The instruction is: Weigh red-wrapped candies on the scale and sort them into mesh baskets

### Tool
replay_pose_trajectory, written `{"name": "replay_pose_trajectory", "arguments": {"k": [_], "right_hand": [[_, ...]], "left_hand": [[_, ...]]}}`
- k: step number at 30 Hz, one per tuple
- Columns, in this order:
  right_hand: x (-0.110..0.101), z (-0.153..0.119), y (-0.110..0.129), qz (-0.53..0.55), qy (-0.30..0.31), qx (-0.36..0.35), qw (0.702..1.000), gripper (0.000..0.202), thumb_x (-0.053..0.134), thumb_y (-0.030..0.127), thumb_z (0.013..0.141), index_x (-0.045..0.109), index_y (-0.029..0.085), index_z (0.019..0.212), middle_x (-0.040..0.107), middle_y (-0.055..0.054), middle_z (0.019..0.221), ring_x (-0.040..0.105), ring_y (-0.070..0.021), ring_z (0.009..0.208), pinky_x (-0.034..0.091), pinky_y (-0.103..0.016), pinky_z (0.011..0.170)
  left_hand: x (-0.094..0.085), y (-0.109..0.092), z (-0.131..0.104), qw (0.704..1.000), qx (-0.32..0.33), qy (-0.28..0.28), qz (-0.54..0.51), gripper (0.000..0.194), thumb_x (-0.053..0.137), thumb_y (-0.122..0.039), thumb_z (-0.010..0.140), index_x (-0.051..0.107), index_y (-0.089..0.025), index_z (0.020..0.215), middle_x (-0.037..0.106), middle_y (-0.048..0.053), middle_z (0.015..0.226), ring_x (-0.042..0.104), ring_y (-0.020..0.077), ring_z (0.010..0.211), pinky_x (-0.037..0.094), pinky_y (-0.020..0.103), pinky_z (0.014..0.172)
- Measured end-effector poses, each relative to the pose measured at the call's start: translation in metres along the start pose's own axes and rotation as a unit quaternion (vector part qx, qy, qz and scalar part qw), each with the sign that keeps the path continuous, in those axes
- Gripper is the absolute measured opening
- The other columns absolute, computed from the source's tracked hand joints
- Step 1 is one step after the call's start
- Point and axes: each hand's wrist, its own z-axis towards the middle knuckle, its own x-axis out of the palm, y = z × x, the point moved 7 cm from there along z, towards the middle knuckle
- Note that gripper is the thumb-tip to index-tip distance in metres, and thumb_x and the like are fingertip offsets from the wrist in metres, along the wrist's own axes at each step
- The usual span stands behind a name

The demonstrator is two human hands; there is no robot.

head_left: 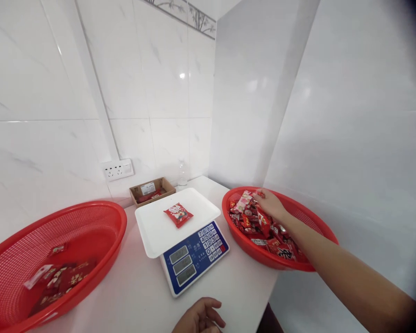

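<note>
My right hand point(272, 206) reaches into the red basket point(241, 245) on the right, among many red and pink wrapped sweets point(247, 219). Its fingers are closed at the heap's far side, with a bit of red wrapper showing at the fingertips; the rest of that piece is hidden. My left hand point(201, 319) is at the table's near edge, below the scale, fingers loosely bent and apart, holding nothing. Between the baskets stands a blue and white digital scale point(196, 256). One red packet point(178, 215) lies on its white pan point(197, 201).
To the left, another red basket point(106, 222) holds several red packets point(60, 280). A cardboard box point(135, 193) with red packets and a clear bottle point(182, 175) stand behind the scale. Walls close off the back and right of the white table point(138, 296); a socket point(118, 169) is on the tiled wall.
</note>
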Motion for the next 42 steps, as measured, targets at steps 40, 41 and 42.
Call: {"name": "replay_pose_trajectory", "arguments": {"k": [40, 41, 42], "right_hand": [[0.171, -0.044, 0.183, 0.181, 0.2, -0.072, 0.96, 0.043, 0.031, 0.044, 0.083, 0.047, 0.018, 0.114, 0.061, -0.008, 0.106, 0.06, -0.0182, 0.09, 0.049, -0.028, 0.074], [0.172, -0.044, 0.182, 0.194, 0.2, -0.065, 0.958, 0.045, 0.029, 0.045, 0.083, 0.047, 0.017, 0.113, 0.06, -0.009, 0.107, 0.06, -0.0181, 0.09, 0.049, -0.028, 0.072], [0.172, -0.044, 0.182, 0.205, 0.2, -0.06, 0.956, 0.045, 0.028, 0.045, 0.083, 0.047, 0.017, 0.112, 0.061, -0.009, 0.106, 0.061, -0.0178, 0.089, 0.05, -0.027, 0.071]], "left_hand": [[-0.005, 0.008, -0.005, 0.999, -0.004, -0.019, 0.032, 0.062, 0.074, -0.045, 0.059, 0.053, -0.017, 0.111, 0.062, 0.011, 0.098, 0.06, 0.0208, 0.088, 0.041, 0.042, 0.083], [-0.005, 0.008, -0.005, 0.999, -0.004, -0.017, 0.031, 0.063, 0.073, -0.045, 0.059, 0.052, -0.017, 0.111, 0.062, 0.011, 0.098, 0.06, 0.021, 0.088, 0.041, 0.042, 0.083], [-0.004, 0.009, -0.005, 0.999, -0.005, -0.016, 0.032, 0.064, 0.073, -0.046, 0.059, 0.052, -0.017, 0.111, 0.062, 0.012, 0.099, 0.06, 0.0214, 0.089, 0.041, 0.042, 0.083]]}}
